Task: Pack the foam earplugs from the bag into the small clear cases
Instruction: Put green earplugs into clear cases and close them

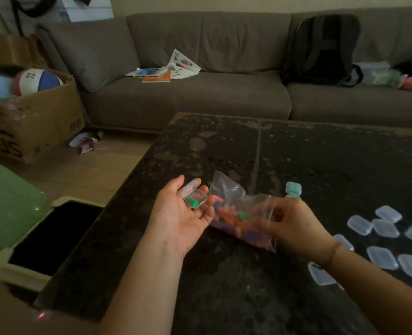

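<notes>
Two bare forearms reach in from the bottom edge over the dark table (321, 153). The left hand (184, 213) lies palm up, fingers loosely spread, and cradles an open clear case (195, 196) on the fingertips; its lid stands tipped up toward the thumb side. Inside that case sits one green earplug (191, 201), lying on its side. The right hand (294, 228) is knuckles up, fingers curled and pinching the crumpled clear bag (234, 206), which lies on the table between the two hands. Through the plastic you see a heap of mostly orange earplugs (231, 221), a few blue ones, and a green one just by the right fingertips. The bag's far end touches the left fingers, so case and bag sit right beside each other.

Over to the right, a scatter of shut clear cases (383, 228) lies flat on the table, some partly hidden under the right wrist. Just beyond the bag sit two closed cases with something teal inside (293, 188).

To the left, off the table, a green lid (9, 204) leans over a cream bin (21, 272). Further back, a cardboard box (31, 119) holds a ball (39, 81); papers (163, 70) and a dark backpack (321, 49) rest on the grey sofa (200, 97).
</notes>
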`<state>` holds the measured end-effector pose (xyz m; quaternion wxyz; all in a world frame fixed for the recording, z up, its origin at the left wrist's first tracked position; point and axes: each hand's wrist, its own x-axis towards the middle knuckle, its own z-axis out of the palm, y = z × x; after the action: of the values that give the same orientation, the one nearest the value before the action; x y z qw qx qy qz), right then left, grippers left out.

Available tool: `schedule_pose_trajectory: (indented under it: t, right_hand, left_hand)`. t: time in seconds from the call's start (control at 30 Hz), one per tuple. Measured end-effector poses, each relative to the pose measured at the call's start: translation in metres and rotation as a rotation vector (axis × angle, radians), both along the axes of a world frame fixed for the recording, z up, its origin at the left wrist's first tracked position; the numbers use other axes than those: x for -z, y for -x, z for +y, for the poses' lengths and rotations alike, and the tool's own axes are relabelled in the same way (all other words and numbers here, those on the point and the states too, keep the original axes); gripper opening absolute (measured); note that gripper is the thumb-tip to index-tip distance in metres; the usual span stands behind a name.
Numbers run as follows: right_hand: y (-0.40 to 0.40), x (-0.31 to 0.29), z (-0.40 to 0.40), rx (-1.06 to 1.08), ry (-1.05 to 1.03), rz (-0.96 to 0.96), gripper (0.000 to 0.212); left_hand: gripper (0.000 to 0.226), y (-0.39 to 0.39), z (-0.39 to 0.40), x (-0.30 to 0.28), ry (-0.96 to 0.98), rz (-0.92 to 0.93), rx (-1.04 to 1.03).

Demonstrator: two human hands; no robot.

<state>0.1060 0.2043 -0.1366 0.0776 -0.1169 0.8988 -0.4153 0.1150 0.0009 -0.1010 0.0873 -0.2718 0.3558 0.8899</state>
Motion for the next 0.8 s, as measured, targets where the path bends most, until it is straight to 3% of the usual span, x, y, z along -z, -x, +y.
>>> schedule_pose_trajectory:
  t: [0.17, 0.43, 0.53, 0.63, 0.7, 0.8]
  right_hand:
    - [-0.022, -0.012, 0.028, 0.171, 0.211, -0.097, 0.017]
    - [-0.033, -0.020, 0.059, 0.313, -0.053, -0.145, 0.002]
    - [-0.036, -0.027, 0.074, 0.454, 0.072, -0.115, 0.007]
    - [-0.043, -0.041, 0.076, 0.529, 0.367, -0.077, 0.009]
    - [-0.049, -0.050, 0.064, 0.477, 0.463, -0.038, 0.009]
    - [-0.059, -0.054, 0.040, 0.330, 0.411, 0.042, 0.008]
  left_hand:
    - [0.039, -0.005, 0.021, 0.002, 0.038, -0.018, 0.090]
    - [0.040, -0.013, 0.045, 0.003, 0.072, -0.033, 0.190]
    - [0.042, -0.016, 0.051, 0.002, 0.061, -0.031, 0.221]
    - [0.043, -0.022, 0.060, 0.003, 0.096, -0.004, 0.304]
    - [0.044, -0.028, 0.066, 0.005, 0.106, 0.034, 0.377]
    - [0.044, -0.033, 0.073, 0.008, 0.120, 0.082, 0.453]
